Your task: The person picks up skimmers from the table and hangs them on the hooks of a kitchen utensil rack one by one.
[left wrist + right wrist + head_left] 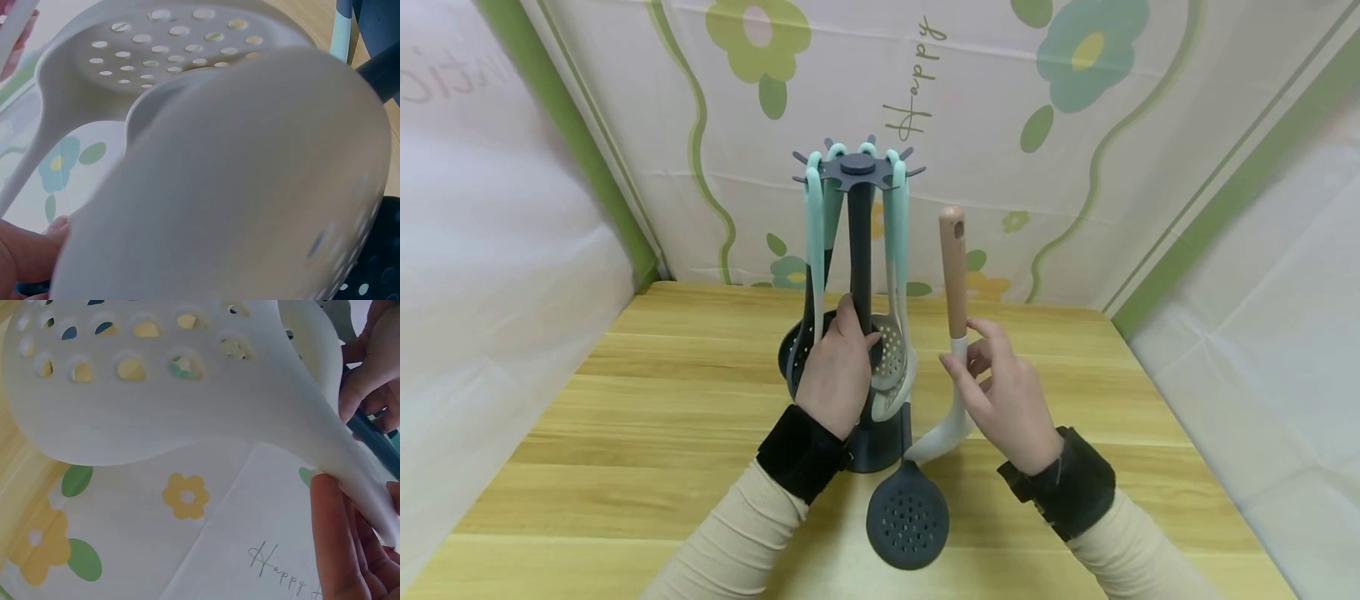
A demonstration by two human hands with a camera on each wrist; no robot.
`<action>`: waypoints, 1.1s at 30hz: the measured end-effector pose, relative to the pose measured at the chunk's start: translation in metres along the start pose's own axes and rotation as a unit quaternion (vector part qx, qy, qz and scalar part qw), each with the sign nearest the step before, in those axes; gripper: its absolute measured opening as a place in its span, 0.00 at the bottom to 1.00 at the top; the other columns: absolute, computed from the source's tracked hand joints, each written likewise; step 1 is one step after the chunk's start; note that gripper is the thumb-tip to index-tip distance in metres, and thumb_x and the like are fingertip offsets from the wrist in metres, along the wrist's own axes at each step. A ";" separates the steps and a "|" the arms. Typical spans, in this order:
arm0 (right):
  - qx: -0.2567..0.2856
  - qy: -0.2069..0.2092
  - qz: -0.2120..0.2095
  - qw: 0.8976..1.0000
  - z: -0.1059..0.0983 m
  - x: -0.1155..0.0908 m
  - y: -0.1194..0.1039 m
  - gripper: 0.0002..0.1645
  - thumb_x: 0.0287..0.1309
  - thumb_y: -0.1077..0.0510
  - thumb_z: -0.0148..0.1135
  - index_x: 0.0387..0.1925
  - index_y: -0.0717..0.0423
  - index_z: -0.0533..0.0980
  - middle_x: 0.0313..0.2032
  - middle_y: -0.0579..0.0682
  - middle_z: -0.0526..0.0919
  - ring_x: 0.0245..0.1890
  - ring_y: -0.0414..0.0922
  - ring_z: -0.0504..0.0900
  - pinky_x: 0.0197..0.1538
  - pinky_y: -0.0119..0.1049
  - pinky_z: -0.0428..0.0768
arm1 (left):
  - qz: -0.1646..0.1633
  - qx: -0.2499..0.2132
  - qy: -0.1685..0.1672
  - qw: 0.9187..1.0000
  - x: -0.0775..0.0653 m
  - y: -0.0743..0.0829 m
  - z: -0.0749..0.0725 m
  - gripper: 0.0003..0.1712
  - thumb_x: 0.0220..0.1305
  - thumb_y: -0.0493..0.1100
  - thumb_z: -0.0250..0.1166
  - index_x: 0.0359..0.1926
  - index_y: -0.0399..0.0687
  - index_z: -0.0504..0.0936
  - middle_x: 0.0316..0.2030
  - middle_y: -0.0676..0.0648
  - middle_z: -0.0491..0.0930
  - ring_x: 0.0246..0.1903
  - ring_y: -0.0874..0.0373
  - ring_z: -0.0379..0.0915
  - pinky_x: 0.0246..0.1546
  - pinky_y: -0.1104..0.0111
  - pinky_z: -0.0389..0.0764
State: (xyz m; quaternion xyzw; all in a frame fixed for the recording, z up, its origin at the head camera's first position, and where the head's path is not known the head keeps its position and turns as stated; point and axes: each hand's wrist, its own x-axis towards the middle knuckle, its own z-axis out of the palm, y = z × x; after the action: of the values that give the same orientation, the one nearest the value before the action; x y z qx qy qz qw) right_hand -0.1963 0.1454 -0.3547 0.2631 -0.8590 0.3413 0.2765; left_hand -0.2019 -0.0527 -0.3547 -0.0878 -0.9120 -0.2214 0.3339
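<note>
A dark utensil stand (pixel 857 167) stands upright on the table, its hooked top hung with several teal-handled utensils. My left hand (pixel 838 367) grips the stand's pole among the hanging heads. My right hand (pixel 1011 400) pinches the white neck of a skimmer with a wooden handle (pixel 953 267), the handle pointing up. In the right wrist view its white head (pixel 206 406) shows rows of holes. Below it in the head view is a dark round skimmer (pixel 908 518), its handle partly hidden. Pale perforated heads (pixel 181 44) fill the left wrist view.
The wooden table (pixel 625 433) carries the stand near its middle. A flower-printed cloth (pixel 985 83) rises behind the table, and white cloth walls (pixel 1285 333) with green edges stand at both sides.
</note>
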 end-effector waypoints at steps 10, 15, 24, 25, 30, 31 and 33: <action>0.018 0.003 -0.026 0.999 -0.002 -0.001 -0.012 0.35 0.53 0.66 0.72 0.59 0.65 0.64 0.25 0.53 0.82 0.21 0.40 0.81 0.22 0.27 0.83 | -0.006 -0.002 -0.006 1.000 0.000 -0.001 0.000 0.29 0.69 0.41 0.62 0.61 0.27 0.63 0.32 0.36 0.82 0.26 0.48 0.84 0.28 0.61 0.87; 0.023 0.009 -0.037 0.999 -0.004 -0.001 -0.019 0.36 0.51 0.67 0.73 0.59 0.65 0.64 0.24 0.53 0.82 0.21 0.40 0.81 0.23 0.26 0.83 | -0.012 -0.010 -0.013 1.000 0.000 0.000 -0.001 0.29 0.69 0.41 0.62 0.62 0.27 0.63 0.33 0.36 0.82 0.27 0.47 0.85 0.28 0.60 0.87; 0.033 0.016 -0.073 0.997 -0.007 0.001 -0.030 0.35 0.68 0.39 0.53 0.58 0.66 0.64 0.24 0.53 0.82 0.22 0.39 0.81 0.25 0.25 0.84 | -0.020 -0.018 -0.021 0.999 0.004 0.002 -0.002 0.29 0.70 0.41 0.62 0.62 0.28 0.63 0.34 0.36 0.82 0.28 0.46 0.85 0.30 0.59 0.88; 0.033 0.017 -0.076 0.996 -0.008 0.002 -0.032 0.37 0.68 0.37 0.50 0.58 0.66 0.64 0.24 0.53 0.82 0.22 0.39 0.81 0.25 0.25 0.84 | -0.022 -0.019 -0.022 0.999 0.004 0.002 -0.002 0.29 0.70 0.41 0.62 0.62 0.28 0.63 0.34 0.36 0.82 0.28 0.46 0.85 0.30 0.59 0.88; 0.034 0.026 -0.098 0.994 -0.008 0.007 -0.038 0.38 0.69 0.36 0.49 0.57 0.68 0.65 0.23 0.53 0.81 0.21 0.39 0.80 0.24 0.24 0.83 | -0.023 -0.020 -0.021 0.999 0.003 0.002 -0.002 0.29 0.69 0.41 0.63 0.62 0.27 0.63 0.34 0.35 0.83 0.28 0.46 0.85 0.31 0.59 0.88; 0.036 0.028 -0.102 0.994 -0.008 0.008 -0.038 0.35 0.69 0.40 0.54 0.57 0.68 0.65 0.23 0.53 0.81 0.21 0.39 0.80 0.24 0.24 0.82 | -0.023 -0.020 -0.020 0.999 0.003 0.002 -0.002 0.29 0.69 0.40 0.63 0.62 0.28 0.63 0.34 0.36 0.83 0.28 0.46 0.85 0.31 0.59 0.88; 0.039 0.028 -0.111 0.993 -0.008 0.011 -0.040 0.34 0.69 0.41 0.54 0.57 0.69 0.66 0.23 0.53 0.81 0.21 0.39 0.80 0.23 0.24 0.82 | -0.024 -0.020 -0.020 0.999 0.002 0.001 -0.001 0.29 0.68 0.40 0.64 0.61 0.27 0.64 0.34 0.36 0.82 0.28 0.46 0.85 0.31 0.59 0.88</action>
State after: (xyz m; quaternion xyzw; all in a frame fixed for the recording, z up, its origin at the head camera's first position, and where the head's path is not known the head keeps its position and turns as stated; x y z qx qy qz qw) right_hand -0.1765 0.1235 -0.3250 0.3571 -0.8025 0.3491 0.3264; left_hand -0.2029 -0.0519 -0.3521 -0.0766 -0.9158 -0.2459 0.3080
